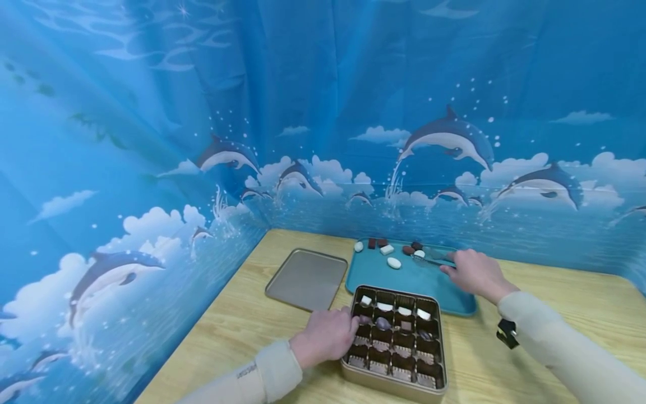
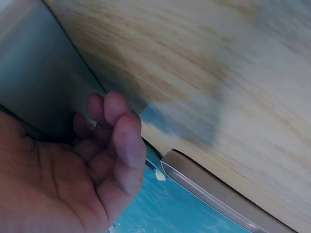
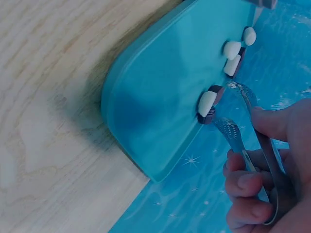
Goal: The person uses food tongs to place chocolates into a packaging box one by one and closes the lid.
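In the head view, my right hand [image 1: 476, 273] holds metal tongs [image 1: 429, 260] over the far side of a teal tray [image 1: 419, 286]. The right wrist view shows the tongs [image 3: 265, 145] with their perforated tips spread, beside a white oval chocolate [image 3: 207, 104] and dark chocolates. My left hand [image 1: 328, 335] grips the left rim of a divided tin box [image 1: 396, 387], fingertips at its edge. White pieces fill the box's far row, and darker chocolates [image 1: 383, 324] lie in the second row. In the left wrist view, the left hand's fingers [image 2: 129, 141] curl beside the tin's wall.
A flat metal lid [image 1: 308, 279] lies on the wooden table [image 1: 242, 336], left of the tray. Along the tray's far side are several white and brown chocolates, including a white oval one [image 1: 394, 263]. A blue dolphin-print curtain [image 1: 323, 112] stands behind and left of the table.
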The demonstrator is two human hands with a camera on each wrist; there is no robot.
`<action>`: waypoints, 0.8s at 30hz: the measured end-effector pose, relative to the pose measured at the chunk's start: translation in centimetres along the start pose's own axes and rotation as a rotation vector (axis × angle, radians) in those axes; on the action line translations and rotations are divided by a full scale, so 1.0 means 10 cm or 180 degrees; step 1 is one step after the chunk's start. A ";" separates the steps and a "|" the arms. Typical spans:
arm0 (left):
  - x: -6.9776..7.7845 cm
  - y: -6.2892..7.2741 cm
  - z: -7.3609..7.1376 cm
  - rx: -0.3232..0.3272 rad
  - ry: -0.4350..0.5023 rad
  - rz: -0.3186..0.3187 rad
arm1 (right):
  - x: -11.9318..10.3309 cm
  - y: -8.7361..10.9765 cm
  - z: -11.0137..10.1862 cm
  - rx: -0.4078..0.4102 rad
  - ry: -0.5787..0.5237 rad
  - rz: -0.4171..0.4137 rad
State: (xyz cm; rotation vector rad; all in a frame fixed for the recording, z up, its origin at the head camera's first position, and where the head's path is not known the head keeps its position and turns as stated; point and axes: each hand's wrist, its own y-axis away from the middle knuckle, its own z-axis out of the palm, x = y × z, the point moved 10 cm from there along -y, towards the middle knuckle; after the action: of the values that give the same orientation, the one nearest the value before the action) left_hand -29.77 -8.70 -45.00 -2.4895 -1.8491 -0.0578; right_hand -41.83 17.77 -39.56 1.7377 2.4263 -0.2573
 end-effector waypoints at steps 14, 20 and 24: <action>0.02 0.01 0.00 0.0011 -0.0023 0.0025 | 0.15 -0.21 0.17 -0.0056 0.0027 0.0173; 0.01 0.02 -0.03 0.0045 -0.0007 0.0017 | 0.17 -0.27 0.23 -0.0083 -0.0004 0.0192; 0.01 0.02 -0.03 0.0051 0.0000 0.0000 | 0.15 -0.28 0.23 -0.0079 -0.0002 0.0186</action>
State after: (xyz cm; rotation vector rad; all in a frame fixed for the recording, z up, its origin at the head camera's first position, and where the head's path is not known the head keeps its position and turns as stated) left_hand -29.55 -8.70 -44.69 -2.4789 -1.8423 -0.0427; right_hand -44.94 17.79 -41.97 1.7945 2.3636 -0.2198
